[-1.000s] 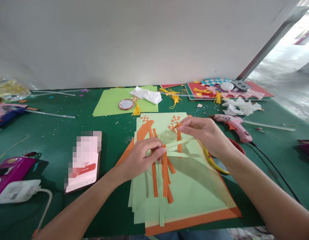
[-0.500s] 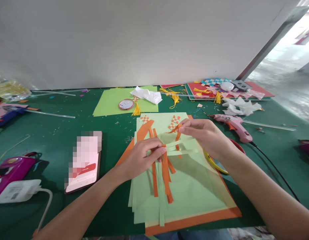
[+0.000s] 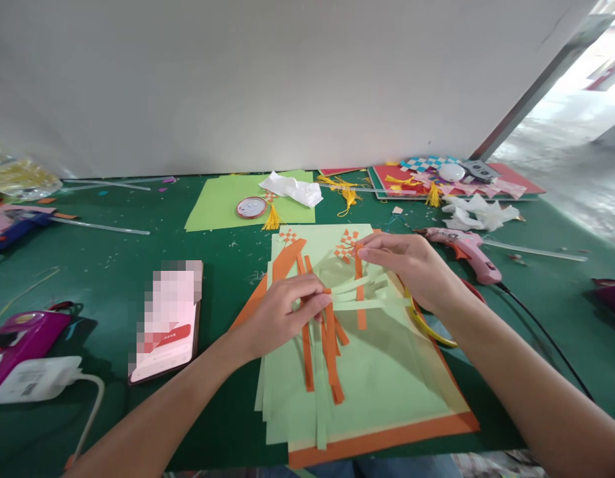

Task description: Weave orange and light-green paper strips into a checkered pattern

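Note:
My left hand [image 3: 292, 309] is closed, pinching the joined end of a bunch of paper strips. From its fingertips pale green strips [image 3: 371, 304] run to the right, and orange strips [image 3: 331, 362] hang toward me. My right hand [image 3: 411, 265] pinches the top of a single orange paper strip [image 3: 361, 312], which hangs down across the pale green strips. Whether it passes over or under each one I cannot tell. Beneath both hands lies a stack of pale green paper [image 3: 387, 392] with orange paper under it. Small orange-and-white woven pieces [image 3: 345, 247] lie just beyond my right fingertips.
Right of the paper lie a pink glue gun [image 3: 466, 252] with a cord and yellow-handled scissors [image 3: 431, 328], partly covered. A phone [image 3: 170, 325] and a white charger [image 3: 38, 380] are at left. Yellow tassels [image 3: 347, 196] and crumpled tissue [image 3: 294, 190] lie near the wall.
The orange strip in my right hand has straightened and now hangs across the pale green strips, which have spread to the right. My left hand has stayed in place.

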{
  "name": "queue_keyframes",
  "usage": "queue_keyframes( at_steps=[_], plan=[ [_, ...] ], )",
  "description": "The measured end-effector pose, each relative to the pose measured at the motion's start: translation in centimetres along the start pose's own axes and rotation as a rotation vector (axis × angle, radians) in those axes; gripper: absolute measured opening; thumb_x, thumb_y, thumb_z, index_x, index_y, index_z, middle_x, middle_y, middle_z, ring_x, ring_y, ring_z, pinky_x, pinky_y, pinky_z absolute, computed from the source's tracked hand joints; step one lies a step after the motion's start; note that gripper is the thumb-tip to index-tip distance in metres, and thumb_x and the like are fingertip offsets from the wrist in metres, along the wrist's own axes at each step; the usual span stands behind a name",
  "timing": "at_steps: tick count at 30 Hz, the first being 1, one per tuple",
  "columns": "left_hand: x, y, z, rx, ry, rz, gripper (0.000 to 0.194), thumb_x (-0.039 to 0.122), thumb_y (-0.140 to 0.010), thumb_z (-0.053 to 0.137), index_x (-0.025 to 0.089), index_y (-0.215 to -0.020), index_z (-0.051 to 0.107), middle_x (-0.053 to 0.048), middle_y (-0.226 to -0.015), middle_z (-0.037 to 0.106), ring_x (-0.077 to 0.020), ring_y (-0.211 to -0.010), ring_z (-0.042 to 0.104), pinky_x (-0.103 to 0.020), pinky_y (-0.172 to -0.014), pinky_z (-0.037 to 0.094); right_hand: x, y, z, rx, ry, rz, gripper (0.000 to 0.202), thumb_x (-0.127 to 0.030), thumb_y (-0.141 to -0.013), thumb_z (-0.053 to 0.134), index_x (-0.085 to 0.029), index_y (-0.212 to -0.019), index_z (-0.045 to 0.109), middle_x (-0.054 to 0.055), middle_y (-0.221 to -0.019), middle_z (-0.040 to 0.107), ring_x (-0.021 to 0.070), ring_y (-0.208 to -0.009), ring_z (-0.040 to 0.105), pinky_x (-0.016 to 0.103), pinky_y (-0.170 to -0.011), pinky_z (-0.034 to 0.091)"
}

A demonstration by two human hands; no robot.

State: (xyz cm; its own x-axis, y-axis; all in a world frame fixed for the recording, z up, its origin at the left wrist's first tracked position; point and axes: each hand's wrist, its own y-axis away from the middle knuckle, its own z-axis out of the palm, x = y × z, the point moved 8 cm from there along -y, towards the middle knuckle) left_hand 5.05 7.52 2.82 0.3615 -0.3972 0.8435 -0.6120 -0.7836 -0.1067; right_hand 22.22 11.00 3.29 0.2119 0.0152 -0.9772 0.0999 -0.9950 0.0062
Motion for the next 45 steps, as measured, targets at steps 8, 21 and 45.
queue_keyframes(
  at_steps=[8,21,45],
  plan=[
    [0.0,0.0,0.0,-0.004,-0.022,0.003,0.033,0.028,-0.099,0.045,0.018,-0.069,0.054,0.001,-0.069,0.057,-0.0111,-0.064,0.053,-0.022,-0.064,0.041,0.4,0.2,1.1,-0.123,-0.032,0.060,0.020,-0.042,-0.072,0.076,-0.022,-0.072,0.076,0.006,-0.108,0.070,0.0266,-0.111,0.058,0.036,-0.091,0.042],
    [0.1,0.3,-1.2,0.194,-0.178,0.108,0.028,0.025,-0.099,0.043,0.018,-0.074,0.052,-0.001,-0.074,0.057,-0.0133,-0.069,0.053,-0.025,-0.068,0.041,-0.5,0.3,1.0,-0.075,0.082,-0.022,0.032,-0.052,-0.084,0.063,-0.024,-0.089,0.076,0.005,-0.119,0.069,0.0256,-0.115,0.058,0.032,-0.091,0.044],
    [-0.2,0.7,-3.1,0.392,-0.005,0.022,0.032,0.026,-0.098,0.046,0.018,-0.068,0.054,0.001,-0.068,0.057,-0.0116,-0.065,0.054,-0.024,-0.066,0.043,-2.5,1.9,5.2,-0.267,0.366,-0.289,0.030,-0.036,-0.092,0.054,-0.020,-0.067,0.061,-0.001,-0.063,0.057,0.0121,-0.060,0.047,0.026,-0.061,0.039]
  ],
)
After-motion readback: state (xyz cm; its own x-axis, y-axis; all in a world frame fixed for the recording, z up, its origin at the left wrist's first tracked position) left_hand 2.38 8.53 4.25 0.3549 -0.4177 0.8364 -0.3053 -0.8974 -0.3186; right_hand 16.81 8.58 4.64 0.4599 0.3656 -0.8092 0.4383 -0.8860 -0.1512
